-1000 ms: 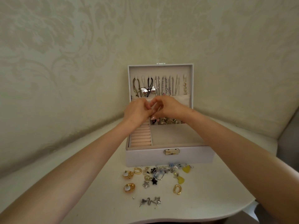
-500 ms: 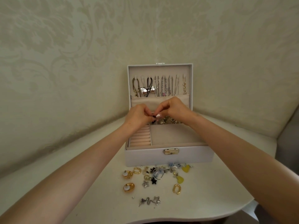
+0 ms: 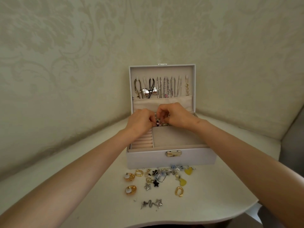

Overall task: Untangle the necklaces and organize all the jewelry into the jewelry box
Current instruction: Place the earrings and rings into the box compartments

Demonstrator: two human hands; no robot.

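Observation:
A white jewelry box [image 3: 171,159] stands open on the table, its lid upright with several necklaces [image 3: 166,87] hanging inside. My left hand [image 3: 139,120] and my right hand [image 3: 176,115] meet over the box's back compartments, fingers curled, pinching a small piece of jewelry [image 3: 158,123] between them; what it is cannot be made out. More small pieces lie in the back compartment under my hands. Loose earrings and charms [image 3: 158,178] are scattered on the table in front of the box.
The box has a ring-roll section [image 3: 142,142] at front left and a flat beige compartment [image 3: 174,137] beside it. The white table [image 3: 82,195] curves off at the right front edge. A patterned wall stands close behind the box.
Both hands have dropped from in front of the lid pocket down to the box's back compartments, staying together. The loose jewelry on the table has not moved.

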